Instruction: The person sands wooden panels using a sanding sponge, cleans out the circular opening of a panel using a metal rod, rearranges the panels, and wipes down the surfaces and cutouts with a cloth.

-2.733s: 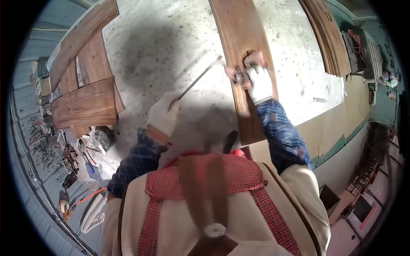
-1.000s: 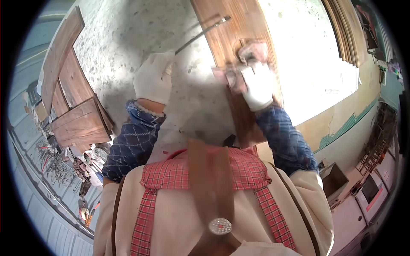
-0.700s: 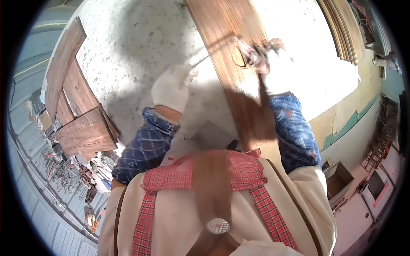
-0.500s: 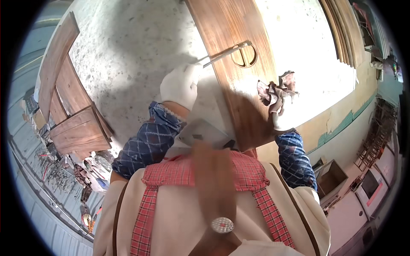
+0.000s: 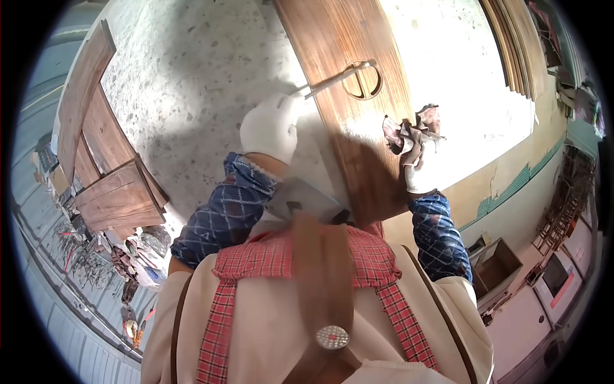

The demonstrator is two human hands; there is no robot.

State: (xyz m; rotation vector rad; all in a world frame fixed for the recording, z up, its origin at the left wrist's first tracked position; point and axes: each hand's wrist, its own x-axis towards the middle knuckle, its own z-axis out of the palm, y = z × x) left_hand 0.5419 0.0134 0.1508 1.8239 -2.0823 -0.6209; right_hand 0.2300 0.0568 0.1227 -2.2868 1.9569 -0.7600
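My left hand [image 5: 270, 127], in a white knit glove, is closed around a slim light-coloured stick-like tool [image 5: 334, 80]. The tool's far tip rests at or just above a round, dark-rimmed inset fitting [image 5: 378, 84] with a bar across it. That fitting is set in a long brown wooden board [image 5: 339, 38] lying on a pale speckled table. On the right, my right hand [image 5: 420, 182], also white-gloved, is closed on a crumpled brownish rag [image 5: 416, 139] by the board's right edge. Glare and the rag hide some of its fingers.
Several brown wooden panels [image 5: 121, 195] lie on the table's left side. A stack of wooden boards [image 5: 511, 48] stands at the far right. Scraps and clutter [image 5: 89, 256] lie beyond the left edge. An open box [image 5: 495, 265] sits at the lower right.
My right hand and the rag have shifted very slightly left. The left hand and its tool stay nearly in the same place, with the tip still at the round fitting.
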